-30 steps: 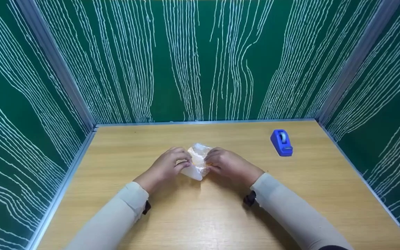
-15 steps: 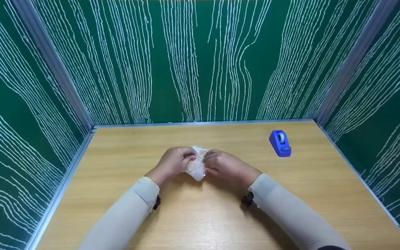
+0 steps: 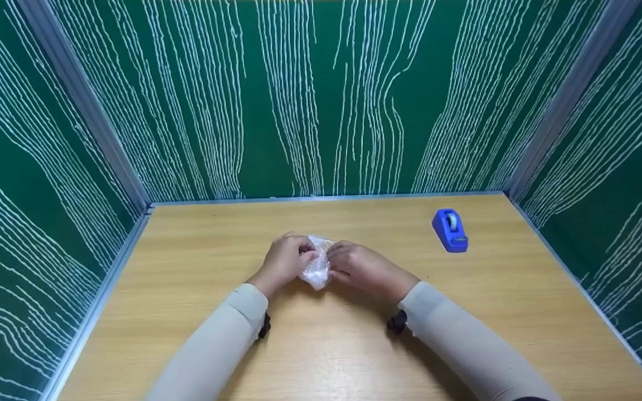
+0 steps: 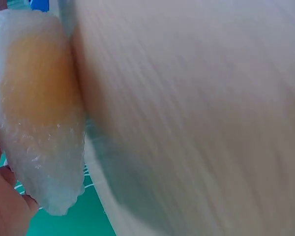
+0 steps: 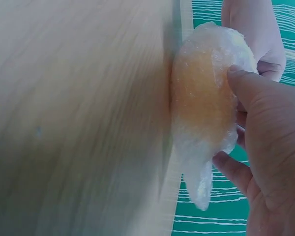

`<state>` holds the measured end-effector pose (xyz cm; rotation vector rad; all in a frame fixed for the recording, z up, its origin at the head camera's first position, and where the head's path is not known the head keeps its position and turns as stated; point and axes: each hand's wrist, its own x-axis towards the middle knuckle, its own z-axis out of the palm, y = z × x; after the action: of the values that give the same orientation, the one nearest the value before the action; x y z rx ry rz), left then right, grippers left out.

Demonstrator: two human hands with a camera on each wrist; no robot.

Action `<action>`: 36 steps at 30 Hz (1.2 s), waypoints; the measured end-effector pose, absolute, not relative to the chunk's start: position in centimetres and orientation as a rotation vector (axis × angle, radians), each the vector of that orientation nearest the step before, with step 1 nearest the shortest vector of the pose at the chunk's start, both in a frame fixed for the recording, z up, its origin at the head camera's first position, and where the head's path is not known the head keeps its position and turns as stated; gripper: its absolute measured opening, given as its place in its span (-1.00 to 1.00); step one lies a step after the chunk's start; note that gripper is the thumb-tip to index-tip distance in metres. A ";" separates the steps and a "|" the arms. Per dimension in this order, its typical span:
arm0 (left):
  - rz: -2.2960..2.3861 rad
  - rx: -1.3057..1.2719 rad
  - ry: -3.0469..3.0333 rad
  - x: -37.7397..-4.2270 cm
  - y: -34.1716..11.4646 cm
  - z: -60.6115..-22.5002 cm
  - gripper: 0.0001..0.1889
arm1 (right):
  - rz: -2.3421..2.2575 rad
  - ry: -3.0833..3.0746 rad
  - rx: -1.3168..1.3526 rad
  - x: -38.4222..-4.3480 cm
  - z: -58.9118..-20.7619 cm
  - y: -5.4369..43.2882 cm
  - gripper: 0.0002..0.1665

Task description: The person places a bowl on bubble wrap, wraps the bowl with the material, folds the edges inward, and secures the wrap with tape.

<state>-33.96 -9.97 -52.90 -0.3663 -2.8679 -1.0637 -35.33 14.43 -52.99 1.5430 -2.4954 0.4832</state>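
Container: a bundle of clear plastic wrap (image 3: 316,274) sits at the centre of the head view, between the two hands, against the counter (image 3: 326,351). Contents: an orange thing (image 5: 200,93), blurred by the layers; both wrist views show its colour through the wrap, but its identity cannot be told. In the right wrist view the wrap is rounded at the top and narrows to a loose tail at the bottom.

Second holder: a blue tape dispenser (image 3: 450,231), right of centre in the head view, well apart from the hands. A roll of tape (image 3: 452,221) is seated in it.

Hand pose: the left hand (image 3: 285,262) grips the wrap at its left edge, back of the hand up, thumb and fingers bent toward each other. The right hand (image 3: 363,267) holds the opposite edge; in the right wrist view one digit presses the wrap's upper right and another touches it lower down. Both forearms, in pale sleeves (image 3: 471,340), enter from the bottom edge and converge on the bundle. A black band shows at each cuff.

Surroundings: green walls (image 3: 287,100) with white wavy lines fill the upper frame; grey posts stand at the corners.
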 end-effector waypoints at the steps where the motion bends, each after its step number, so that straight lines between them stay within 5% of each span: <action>1: -1.084 -0.344 -2.874 -33.9 -9.9 -52.9 -0.87 | 0.487 -2.467 1.545 -35.3 -53.1 14.5 -0.73; 18: -1.169 -0.236 -2.896 -33.9 -10.2 -53.3 -0.90 | 0.564 -2.445 1.560 -34.6 -53.2 14.2 -0.74; 36: -0.380 -1.054 -2.889 -30.1 -13.6 -52.1 -0.53 | 0.606 -2.560 1.499 -34.4 -53.2 14.0 -0.69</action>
<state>-30.08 -13.56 -52.15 -1.0537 -2.8890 -0.3803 -34.38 13.95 -53.20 1.4989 -2.5602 0.6058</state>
